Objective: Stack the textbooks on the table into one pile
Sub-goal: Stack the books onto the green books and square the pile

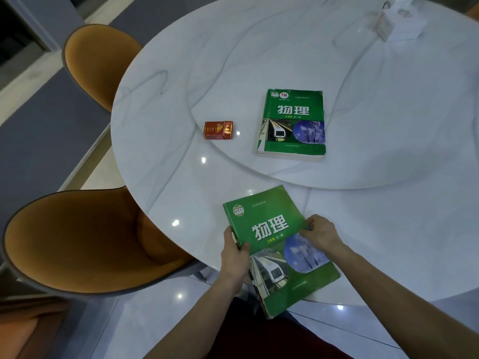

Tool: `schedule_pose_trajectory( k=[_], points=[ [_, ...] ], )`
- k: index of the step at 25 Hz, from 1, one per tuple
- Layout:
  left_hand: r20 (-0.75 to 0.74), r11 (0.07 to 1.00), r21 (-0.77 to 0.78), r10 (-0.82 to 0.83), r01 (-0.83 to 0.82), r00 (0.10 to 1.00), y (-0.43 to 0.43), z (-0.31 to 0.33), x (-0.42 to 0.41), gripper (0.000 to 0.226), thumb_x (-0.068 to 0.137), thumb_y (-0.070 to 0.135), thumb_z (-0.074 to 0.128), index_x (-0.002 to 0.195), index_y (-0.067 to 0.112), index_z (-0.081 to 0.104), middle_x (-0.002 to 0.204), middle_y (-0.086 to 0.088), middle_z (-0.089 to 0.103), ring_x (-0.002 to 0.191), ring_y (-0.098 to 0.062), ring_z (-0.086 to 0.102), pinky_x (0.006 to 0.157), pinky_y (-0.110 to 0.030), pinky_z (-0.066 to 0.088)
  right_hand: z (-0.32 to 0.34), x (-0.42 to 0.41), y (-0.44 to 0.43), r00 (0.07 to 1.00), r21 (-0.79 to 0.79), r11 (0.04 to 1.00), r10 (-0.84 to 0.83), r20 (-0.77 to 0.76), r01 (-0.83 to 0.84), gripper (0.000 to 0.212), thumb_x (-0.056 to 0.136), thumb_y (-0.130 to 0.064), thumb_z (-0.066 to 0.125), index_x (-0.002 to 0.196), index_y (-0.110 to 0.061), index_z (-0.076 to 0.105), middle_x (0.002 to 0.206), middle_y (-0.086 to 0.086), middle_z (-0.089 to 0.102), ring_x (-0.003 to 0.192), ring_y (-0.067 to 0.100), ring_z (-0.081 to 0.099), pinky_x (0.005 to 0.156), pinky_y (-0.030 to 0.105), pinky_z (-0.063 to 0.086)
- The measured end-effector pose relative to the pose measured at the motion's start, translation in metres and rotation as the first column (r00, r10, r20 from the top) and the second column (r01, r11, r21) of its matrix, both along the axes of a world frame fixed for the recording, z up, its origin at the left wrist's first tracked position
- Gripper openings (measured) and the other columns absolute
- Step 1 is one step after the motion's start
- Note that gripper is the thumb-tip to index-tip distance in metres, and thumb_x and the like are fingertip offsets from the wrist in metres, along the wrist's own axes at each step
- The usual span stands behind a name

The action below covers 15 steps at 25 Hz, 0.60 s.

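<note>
Two green textbooks with white characters and a train picture are in view. The near textbook [269, 229] sits at the table's front edge, tilted and partly overhanging it. My left hand [234, 255] grips its left edge, thumb on the cover. My right hand [320, 233] pinches its right edge, fingers on the cover. The far textbook [294, 120] lies flat on the raised round turntable [233, 81], apart from both hands.
A small red box [218, 130] lies on the turntable left of the far textbook. The round white marble table [160, 156] has two orange chairs [90, 239] at its left. A clear item with a label [383, 27] sits far right at the back.
</note>
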State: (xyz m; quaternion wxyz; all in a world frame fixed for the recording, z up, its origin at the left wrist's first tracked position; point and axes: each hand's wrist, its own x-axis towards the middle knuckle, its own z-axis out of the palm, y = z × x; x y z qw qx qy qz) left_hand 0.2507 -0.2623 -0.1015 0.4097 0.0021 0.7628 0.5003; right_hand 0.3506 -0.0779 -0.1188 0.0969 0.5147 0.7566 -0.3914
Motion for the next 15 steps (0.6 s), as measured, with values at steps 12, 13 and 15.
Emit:
schedule_pose_trajectory(
  k=[12, 13, 15],
  points=[
    [-0.018, 0.982, 0.177, -0.057, 0.059, 0.998, 0.014, 0.04, -0.036, 0.046, 0.096, 0.002, 0.047, 0.134, 0.027, 0.038, 0.115, -0.02, 0.065, 0.101, -0.035, 0.066, 0.083, -0.048, 0.057, 0.029, 0.016, 0.014, 0.821, -0.446, 0.857, -0.438, -0.366, 0.258, 0.019, 0.086, -0.001, 0.063, 0.099, -0.005, 0.05, 0.084, 0.009, 0.059, 0.068, 0.015, 0.055, 0.056, 0.023, 0.042],
    [-0.017, 0.983, 0.176, -0.056, 0.058, 0.998, 0.018, 0.043, -0.042, 0.047, 0.096, 0.003, 0.048, 0.136, 0.024, 0.037, 0.115, -0.022, 0.066, 0.096, -0.034, 0.068, 0.076, -0.044, 0.058, 0.033, 0.014, 0.017, 0.809, -0.441, 0.858, -0.445, -0.385, 0.262, 0.018, 0.086, -0.001, 0.063, 0.098, -0.006, 0.05, 0.082, 0.008, 0.058, 0.067, 0.015, 0.055, 0.055, 0.023, 0.041],
    [-0.03, 0.981, 0.181, -0.059, 0.063, 0.998, 0.03, 0.05, -0.056, 0.046, 0.096, 0.003, 0.048, 0.137, 0.021, 0.037, 0.11, -0.023, 0.068, 0.084, -0.03, 0.07, 0.063, -0.035, 0.057, 0.043, 0.008, 0.024, 0.783, -0.429, 0.86, -0.461, -0.419, 0.276, 0.016, 0.086, 0.0, 0.063, 0.091, -0.008, 0.051, 0.08, 0.007, 0.058, 0.066, 0.015, 0.054, 0.055, 0.023, 0.041]
  ],
)
